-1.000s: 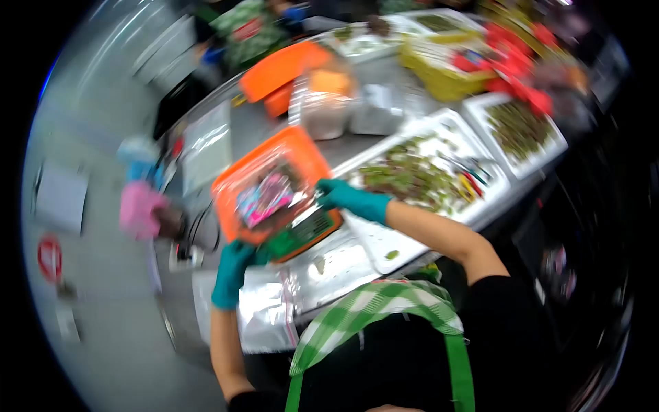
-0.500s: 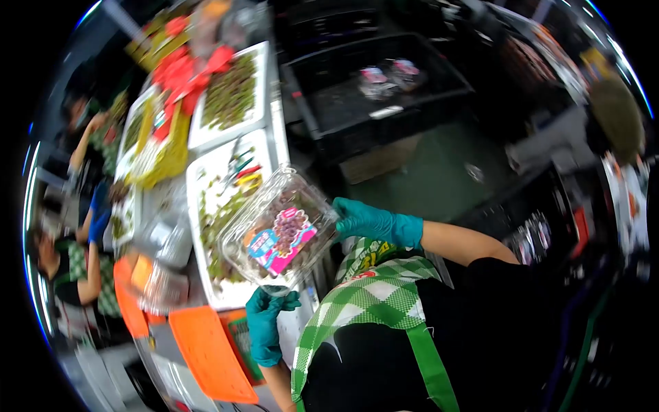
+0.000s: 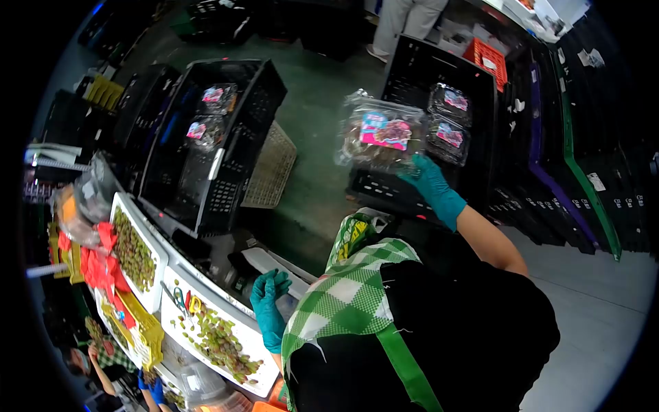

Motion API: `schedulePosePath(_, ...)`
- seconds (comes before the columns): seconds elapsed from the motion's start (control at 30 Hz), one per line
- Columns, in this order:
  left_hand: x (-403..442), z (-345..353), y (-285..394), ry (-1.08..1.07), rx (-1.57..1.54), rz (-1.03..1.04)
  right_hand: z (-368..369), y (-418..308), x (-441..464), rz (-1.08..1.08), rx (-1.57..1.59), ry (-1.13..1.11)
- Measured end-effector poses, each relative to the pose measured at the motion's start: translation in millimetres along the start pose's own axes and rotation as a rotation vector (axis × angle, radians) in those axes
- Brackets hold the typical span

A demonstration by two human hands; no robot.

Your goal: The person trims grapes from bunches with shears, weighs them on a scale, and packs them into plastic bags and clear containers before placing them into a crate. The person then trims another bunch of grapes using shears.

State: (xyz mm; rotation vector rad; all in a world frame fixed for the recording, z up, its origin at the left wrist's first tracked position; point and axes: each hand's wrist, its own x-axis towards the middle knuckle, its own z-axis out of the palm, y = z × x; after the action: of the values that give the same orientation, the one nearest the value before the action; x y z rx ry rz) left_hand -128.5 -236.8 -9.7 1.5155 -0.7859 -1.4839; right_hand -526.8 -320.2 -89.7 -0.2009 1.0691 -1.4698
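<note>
My right hand, in a teal glove, grips the lower right edge of a clear plastic box with a pink and blue grape label. The box is held in the air beside a black crate, in which two similar labelled boxes lie one behind the other. My left hand, also gloved, is raised near the table edge with its fingers curled together; nothing can be made out in it.
At left, a black crate holding two labelled boxes rests on a pale basket. White trays of loose grapes stand lower left, with scissors in one. A co-worker is beyond them. Crates line the right.
The view has turned right, from the table to the crates. The labelled box has left the space over the trays, now held by my right hand alone; my left hand has let go.
</note>
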Motion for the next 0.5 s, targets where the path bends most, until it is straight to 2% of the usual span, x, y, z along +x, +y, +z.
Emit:
schedulePosePath(0.03, 8, -6, -15, 0.034, 0.02, -0.069, -28, -5, 10, -0.091, -0.04, 0.105)
schedulePosePath(0.1, 14, 2, -21, 0.068, -0.022, -0.119, -97, -39, 29, -0.165, -0.65, 0.239)
schedulePosePath(0.17, 25, 11, -18, 0.045, -0.01, -0.16, -132, -77, 38, -0.187, -0.861, 0.176)
schedulePosePath(0.23, 35, 32, -11, 0.018, 0.039, -0.19, -165, -97, 45, -0.123, -0.99, 0.21)
schedulePosePath(0.27, 40, 44, -2, 0.004, 0.083, -0.198, -174, -104, 51, -0.028, -1.226, 0.17)
schedulePosePath(0.3, 45, 54, 3, -0.009, 0.125, -0.204, -183, -107, 53, 0.242, -1.248, 0.127)
schedulePosePath(0.37, 57, 63, 1, -0.089, 0.146, -0.22, -189, -94, 53, 0.328, -1.182, 0.021)
schedulePosePath(0.4, 59, 68, 0, -0.116, 0.161, -0.226, -203, -77, 54, 0.302, -1.143, 0.104)
schedulePosePath(0.43, 61, 71, 0, -0.14, 0.175, -0.229, -217, -69, 57, 0.383, -1.217, 0.061)
schedulePosePath(0.5, 62, 76, -5, -0.155, 0.187, -0.267, -233, -66, 73, 0.412, -1.453, -0.048)
